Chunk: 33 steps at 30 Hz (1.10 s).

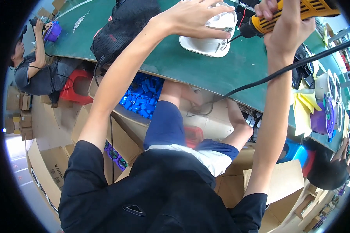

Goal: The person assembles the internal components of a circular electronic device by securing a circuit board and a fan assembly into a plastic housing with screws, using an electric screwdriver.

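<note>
The left hand [190, 19], spread, clasps the case [204, 46] beneath it. The right hand [284, 37] grips the drill [266, 24], its bit [235, 38] pointing left at the case. A bag [124, 33] sits left of the left hand.

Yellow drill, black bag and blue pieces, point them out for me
Yellow drill [267, 24], head view: on its body.
Black bag [122, 34], head view: on its side.
Blue pieces [142, 96], head view: mid-pile.

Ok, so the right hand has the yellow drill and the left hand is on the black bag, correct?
Not quite: the left hand is on the white part, as the head view shows; the black bag lies further left on the green table. The right hand does have the yellow drill.
</note>
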### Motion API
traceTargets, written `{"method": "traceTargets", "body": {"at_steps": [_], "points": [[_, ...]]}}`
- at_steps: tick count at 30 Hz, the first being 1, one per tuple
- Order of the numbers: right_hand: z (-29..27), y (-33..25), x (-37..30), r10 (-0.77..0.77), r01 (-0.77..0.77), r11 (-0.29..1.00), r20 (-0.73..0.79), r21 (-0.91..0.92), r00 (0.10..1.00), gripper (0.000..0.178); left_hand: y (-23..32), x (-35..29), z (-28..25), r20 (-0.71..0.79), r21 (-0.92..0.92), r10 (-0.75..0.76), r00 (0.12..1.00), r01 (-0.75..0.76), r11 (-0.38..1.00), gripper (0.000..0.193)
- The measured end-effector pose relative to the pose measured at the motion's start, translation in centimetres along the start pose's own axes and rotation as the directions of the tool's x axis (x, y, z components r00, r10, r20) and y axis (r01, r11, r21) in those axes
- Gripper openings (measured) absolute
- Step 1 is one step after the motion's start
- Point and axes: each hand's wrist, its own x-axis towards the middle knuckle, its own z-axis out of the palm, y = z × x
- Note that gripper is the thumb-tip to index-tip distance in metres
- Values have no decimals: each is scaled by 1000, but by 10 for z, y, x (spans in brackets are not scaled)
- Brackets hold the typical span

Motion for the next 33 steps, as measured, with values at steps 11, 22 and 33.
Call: {"method": "traceTargets", "body": {"at_steps": [11,22,33], "points": [[-2,0,0,-21,21,999,18,-30,1000,35,4,1,-1,3,24,-8,1000,8,1000,74],[10,3,24,284,-282,957,395,-65,874,35,8,-1,-2,51,62,-46,998,43,997,74],[9,0,28,330,-317,944,335,-96,883,34,-3,-5,31,-146,235,-21,989,55,970,67]]}}
